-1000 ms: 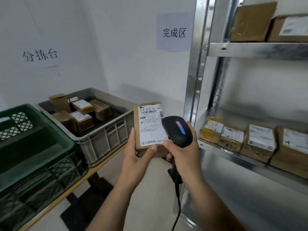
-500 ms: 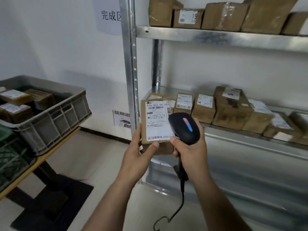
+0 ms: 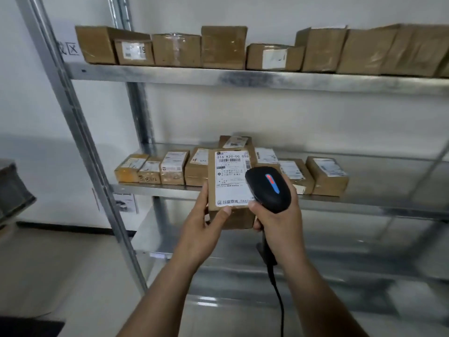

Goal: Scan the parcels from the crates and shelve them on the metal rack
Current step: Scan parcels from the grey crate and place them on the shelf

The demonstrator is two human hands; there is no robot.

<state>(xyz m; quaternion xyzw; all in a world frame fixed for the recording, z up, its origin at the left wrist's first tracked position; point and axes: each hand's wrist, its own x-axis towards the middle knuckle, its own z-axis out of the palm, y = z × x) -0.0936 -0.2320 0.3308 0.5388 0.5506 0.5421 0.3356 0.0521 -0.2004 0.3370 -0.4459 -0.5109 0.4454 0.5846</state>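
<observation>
while left fingers (image 3: 224, 212) clamp one parcel (image 3: 230, 181), right fingers (image 3: 255, 207) grip one scanner (image 3: 267, 188) by the rack (image 3: 243, 79).

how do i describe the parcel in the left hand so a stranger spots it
Find the grey metal rack and the row of brown cardboard parcels on its middle shelf. In front of that row the left hand holds one brown cardboard parcel upright. Only it is off the shelf; its white label reads 516 K20-00 055.
</observation>
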